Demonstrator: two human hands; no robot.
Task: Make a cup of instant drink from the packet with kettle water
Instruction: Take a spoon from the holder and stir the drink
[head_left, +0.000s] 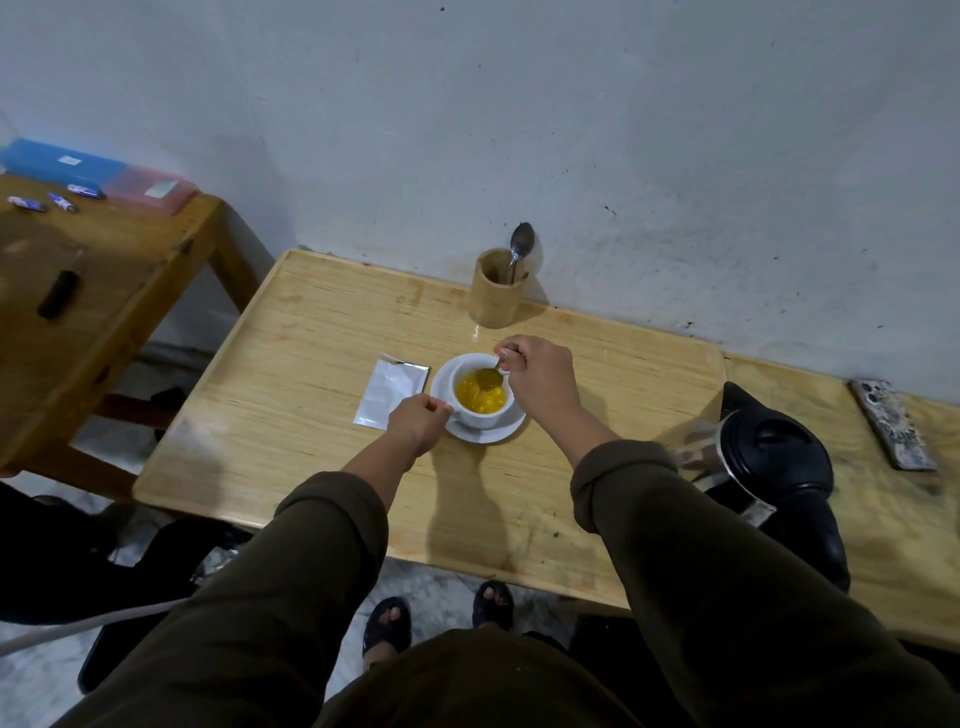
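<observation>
**Desk:** Hands first. What are they doing?

**Photographer:** Right hand hovers over the cup from its 2 o'clock side, fingers curled and pinched on the handle of a spoon whose bowl dips into the yellow drink. Left hand is folded closed at the cup's 8 o'clock, thumb and fingers nipped on what seems to be the cup's handle; the contact itself is hidden by the knuckles.

**Desk:** And the cup?

**Photographer:** White cup standing upright on a white saucer, mid-counter. It reads as stirring, with the water apparently already in.

**Desk:** How would it handle?

**Photographer:** My judgement: glazed ceramic, stiff, brittle, slick under the fingers, moderately heavy now that it holds liquid. It sits loose on the saucer, so it could skate if pushed. Liquid is probably hot, so the handle at 8 o'clock is the place to grip, not the wall. Spoon is thin metal, light, best held high on the stem.

**Desk:** Around it?

**Photographer:** Silver packet lies flat at the saucer's 9 o'clock, just beside it, corner torn; light, limp foil. Wooden holder with a second spoon stands at 12 o'clock against the wall. Black-lidded kettle sits at 4 o'clock, well apart, partly behind the right sleeve.
</observation>
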